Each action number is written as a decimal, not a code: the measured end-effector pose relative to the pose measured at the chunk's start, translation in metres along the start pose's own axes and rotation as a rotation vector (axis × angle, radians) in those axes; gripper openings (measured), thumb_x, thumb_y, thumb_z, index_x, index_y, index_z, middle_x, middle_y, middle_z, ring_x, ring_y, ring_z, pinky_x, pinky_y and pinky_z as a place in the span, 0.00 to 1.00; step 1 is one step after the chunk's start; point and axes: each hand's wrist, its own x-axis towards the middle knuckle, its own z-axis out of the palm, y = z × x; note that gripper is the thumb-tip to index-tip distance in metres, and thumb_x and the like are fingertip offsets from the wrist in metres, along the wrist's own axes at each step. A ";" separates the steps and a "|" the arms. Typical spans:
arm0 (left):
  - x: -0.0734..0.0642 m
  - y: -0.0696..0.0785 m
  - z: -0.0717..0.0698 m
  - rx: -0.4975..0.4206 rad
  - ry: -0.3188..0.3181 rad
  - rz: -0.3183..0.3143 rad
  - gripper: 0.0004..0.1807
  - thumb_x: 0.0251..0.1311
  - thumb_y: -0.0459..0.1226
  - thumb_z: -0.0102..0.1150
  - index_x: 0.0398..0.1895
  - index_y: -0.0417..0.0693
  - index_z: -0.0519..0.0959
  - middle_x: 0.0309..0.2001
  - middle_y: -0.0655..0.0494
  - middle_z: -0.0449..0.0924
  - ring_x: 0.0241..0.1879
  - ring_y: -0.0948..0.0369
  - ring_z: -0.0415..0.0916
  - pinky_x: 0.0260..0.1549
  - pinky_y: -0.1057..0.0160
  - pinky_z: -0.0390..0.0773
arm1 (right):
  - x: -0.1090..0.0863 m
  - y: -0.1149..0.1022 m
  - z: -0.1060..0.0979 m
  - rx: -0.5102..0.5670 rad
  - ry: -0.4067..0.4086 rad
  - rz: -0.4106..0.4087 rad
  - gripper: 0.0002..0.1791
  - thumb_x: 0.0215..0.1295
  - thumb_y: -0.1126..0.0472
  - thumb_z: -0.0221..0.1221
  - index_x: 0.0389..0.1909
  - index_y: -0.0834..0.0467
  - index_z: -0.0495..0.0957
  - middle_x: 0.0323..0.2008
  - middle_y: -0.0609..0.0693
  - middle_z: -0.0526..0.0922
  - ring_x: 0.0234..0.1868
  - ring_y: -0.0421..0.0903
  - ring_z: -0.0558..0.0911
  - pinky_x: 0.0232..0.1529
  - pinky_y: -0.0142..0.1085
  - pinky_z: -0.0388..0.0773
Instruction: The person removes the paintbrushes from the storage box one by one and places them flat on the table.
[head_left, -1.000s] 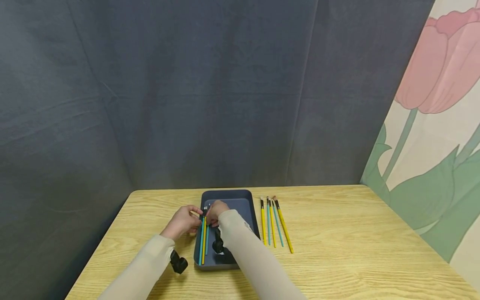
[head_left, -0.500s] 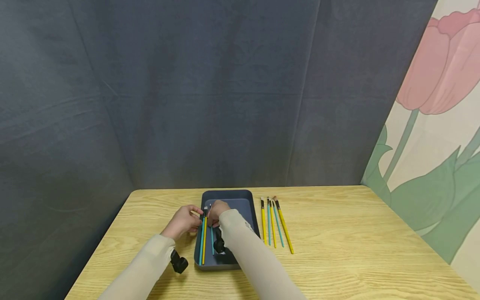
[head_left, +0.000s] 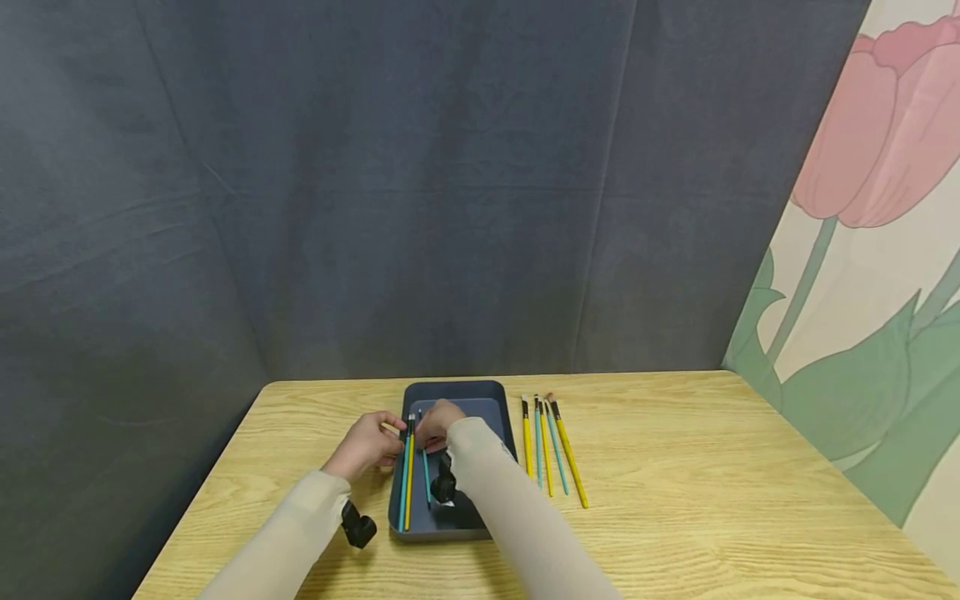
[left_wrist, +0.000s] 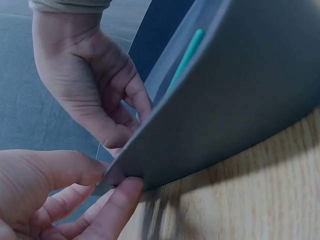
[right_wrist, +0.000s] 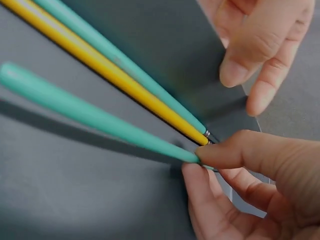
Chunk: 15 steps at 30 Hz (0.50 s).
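A dark grey tray [head_left: 480,408] sits on the wooden table. My left hand [head_left: 365,442] pinches its left wall, thumb on the inner side and fingers outside, as the left wrist view shows. Over the tray floor, my right hand [head_left: 433,423] pinches a teal paintbrush [right_wrist: 95,117] near its ferrule with thumb and fingers. That brush's handle points toward me, slightly raised with a shadow beneath; its bristles are mostly hidden by the hand. Along the left wall lie another teal paintbrush [right_wrist: 150,82] and a yellow paintbrush [right_wrist: 117,72], side by side, bristle ends away from me.
Right of the tray, several yellow and teal paintbrushes lie in a loose row on the table [head_left: 675,475], including a thick yellow paintbrush [head_left: 568,458] at the right end. A dark cloth [head_left: 450,208] hangs behind the table. A tulip-patterned panel [head_left: 862,292] stands at right.
My right hand has shifted slightly right with the teal paintbrush, whose handle end has swung away from the yellow paintbrush beside it. The left hand stays on the tray wall.
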 end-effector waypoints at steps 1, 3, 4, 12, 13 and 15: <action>0.000 0.000 0.000 -0.001 -0.001 0.000 0.19 0.52 0.20 0.57 0.50 0.33 0.74 0.33 0.46 0.79 0.28 0.59 0.76 0.28 0.57 0.82 | -0.002 -0.001 -0.001 0.022 -0.007 -0.001 0.08 0.49 0.80 0.62 0.27 0.65 0.82 0.19 0.51 0.77 0.20 0.44 0.78 0.29 0.36 0.83; 0.000 0.000 0.000 -0.001 -0.002 0.002 0.19 0.52 0.20 0.56 0.50 0.33 0.74 0.33 0.46 0.79 0.28 0.59 0.76 0.28 0.57 0.82 | -0.006 -0.002 -0.003 0.054 -0.022 -0.003 0.09 0.49 0.80 0.61 0.29 0.67 0.81 0.20 0.50 0.76 0.21 0.44 0.77 0.32 0.37 0.84; 0.001 0.000 -0.001 -0.002 -0.004 0.003 0.19 0.52 0.20 0.56 0.50 0.33 0.74 0.33 0.45 0.79 0.28 0.59 0.76 0.29 0.56 0.82 | -0.007 -0.003 -0.004 0.067 -0.030 -0.002 0.09 0.49 0.81 0.60 0.30 0.67 0.81 0.20 0.50 0.76 0.21 0.43 0.76 0.34 0.38 0.84; 0.002 0.000 0.001 -0.021 -0.008 0.002 0.19 0.52 0.21 0.57 0.50 0.33 0.74 0.34 0.45 0.79 0.28 0.59 0.77 0.30 0.56 0.82 | -0.011 -0.009 -0.022 0.105 -0.090 -0.041 0.12 0.52 0.79 0.60 0.39 0.70 0.81 0.25 0.52 0.79 0.24 0.43 0.76 0.39 0.42 0.84; 0.002 -0.001 0.001 -0.021 -0.007 0.003 0.19 0.52 0.21 0.57 0.50 0.33 0.74 0.33 0.45 0.79 0.28 0.59 0.77 0.30 0.56 0.82 | -0.011 -0.009 -0.025 0.109 -0.101 -0.052 0.12 0.53 0.79 0.60 0.39 0.70 0.81 0.26 0.52 0.79 0.24 0.43 0.77 0.40 0.42 0.84; 0.003 -0.001 0.001 -0.020 -0.001 0.006 0.19 0.52 0.21 0.57 0.50 0.33 0.74 0.33 0.46 0.79 0.27 0.60 0.76 0.29 0.56 0.82 | -0.010 -0.010 -0.032 0.114 -0.121 -0.073 0.12 0.53 0.77 0.61 0.41 0.70 0.81 0.25 0.51 0.79 0.25 0.42 0.77 0.42 0.43 0.83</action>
